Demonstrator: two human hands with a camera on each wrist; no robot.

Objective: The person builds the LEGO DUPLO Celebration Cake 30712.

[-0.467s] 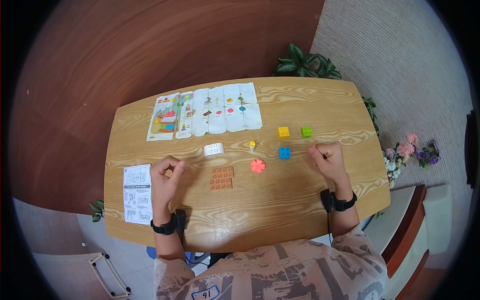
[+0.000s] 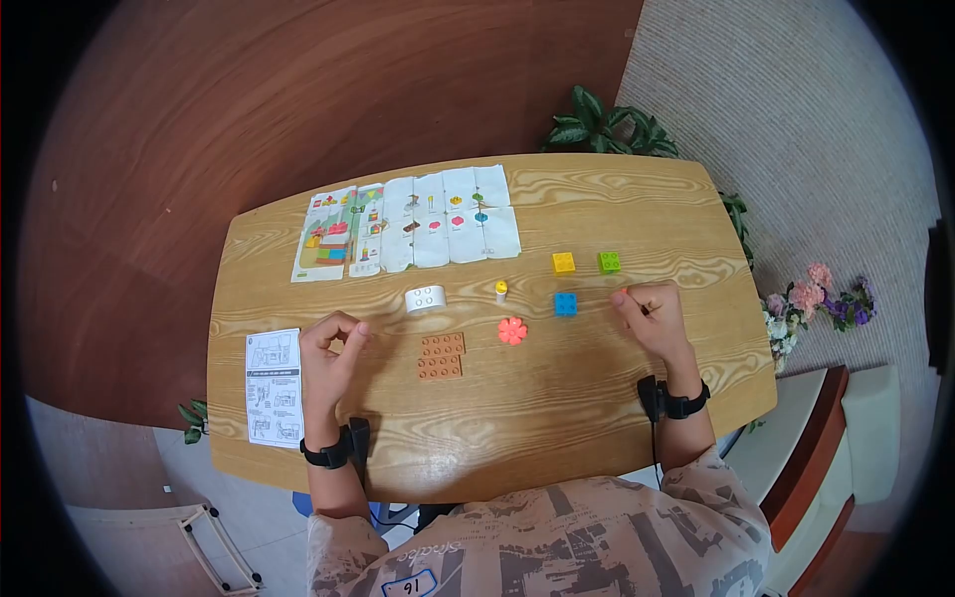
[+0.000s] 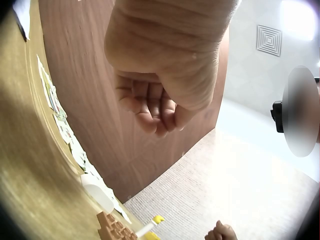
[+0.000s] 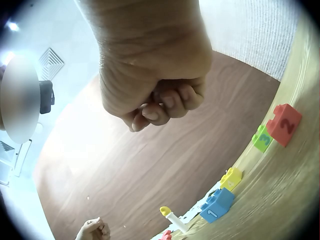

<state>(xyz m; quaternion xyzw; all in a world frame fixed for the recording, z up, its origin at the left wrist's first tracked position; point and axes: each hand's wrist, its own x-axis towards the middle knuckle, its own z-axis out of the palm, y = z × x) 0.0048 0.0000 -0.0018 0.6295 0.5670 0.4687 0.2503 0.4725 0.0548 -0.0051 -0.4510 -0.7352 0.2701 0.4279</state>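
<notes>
My left hand (image 2: 333,356) hovers over the table's left side, fingers loosely curled, nothing in them. To its right lie brown studded bricks (image 2: 441,356) and a white curved brick (image 2: 425,298). My right hand (image 2: 654,316) is held above the right side, also loosely curled and holding nothing. Beneath it, mostly hidden in the head view, stands a red brick (image 4: 284,125) marked 2. Nearby are a blue brick (image 2: 566,304), a yellow brick (image 2: 564,263) and a green brick (image 2: 609,262). Between the hands sit a coral flower piece (image 2: 512,331) and a white candle piece (image 2: 500,292) with a yellow top.
A creased picture sheet (image 2: 438,254) lies along the back left of the wooden table (image 2: 557,418). Left of my left hand is a printed instruction sheet (image 2: 272,393). Flowers (image 2: 811,298) and a chair (image 2: 865,428) stand beyond the right edge.
</notes>
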